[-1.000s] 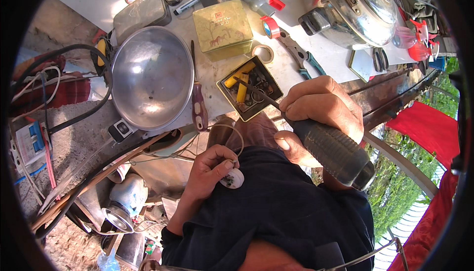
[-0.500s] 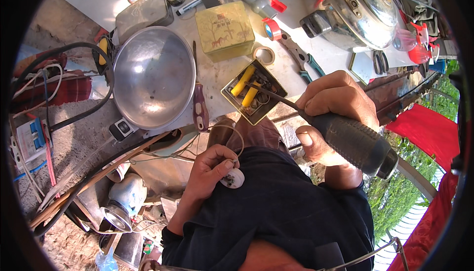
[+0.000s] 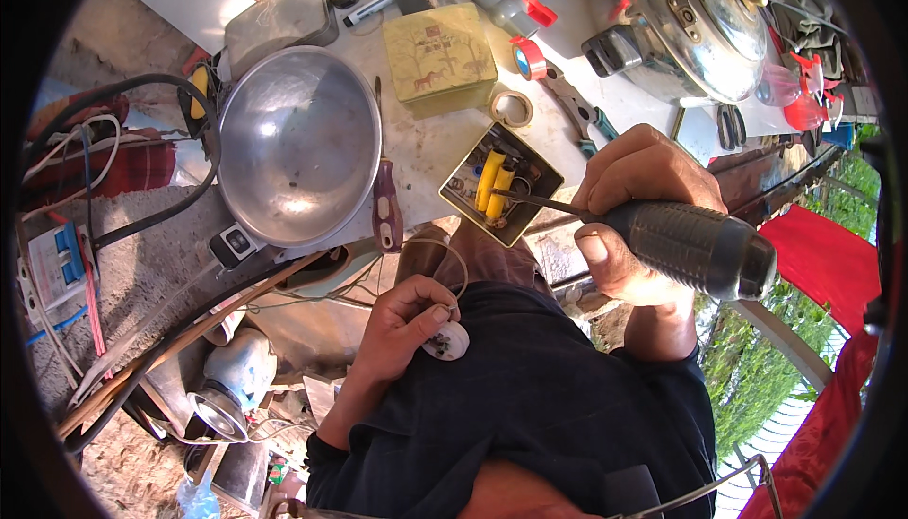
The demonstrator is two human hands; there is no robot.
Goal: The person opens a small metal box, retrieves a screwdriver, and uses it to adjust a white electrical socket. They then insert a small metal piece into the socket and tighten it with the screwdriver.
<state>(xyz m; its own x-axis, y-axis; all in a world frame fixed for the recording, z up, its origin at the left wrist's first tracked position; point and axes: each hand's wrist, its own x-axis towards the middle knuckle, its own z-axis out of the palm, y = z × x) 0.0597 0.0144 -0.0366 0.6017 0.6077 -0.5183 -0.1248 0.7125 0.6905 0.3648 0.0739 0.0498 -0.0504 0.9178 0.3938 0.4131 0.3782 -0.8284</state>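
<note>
My right hand grips a screwdriver by its thick black handle. Its dark shaft points left, the tip inside a small square tin at the table's front edge, against the yellow-handled pieces there. Small metal bits lie around those pieces. Close to my body, my left hand is closed, thumb and fingers pinching a round white electrical fitting. Metal contacts show on the fitting's face, and a thin pale cable loops up from beside my fingers.
A large metal bowl stands left of a second screwdriver. Behind the tin are a yellow box, a tape roll, red tape and pliers. A metal pot sits far right. Cables hang at left.
The screwdriver has swung, its handle rising and its tip shifting slightly right and down within the tin. Yellow pieces in the tin have moved closer together. My left hand stays with the fitting.
</note>
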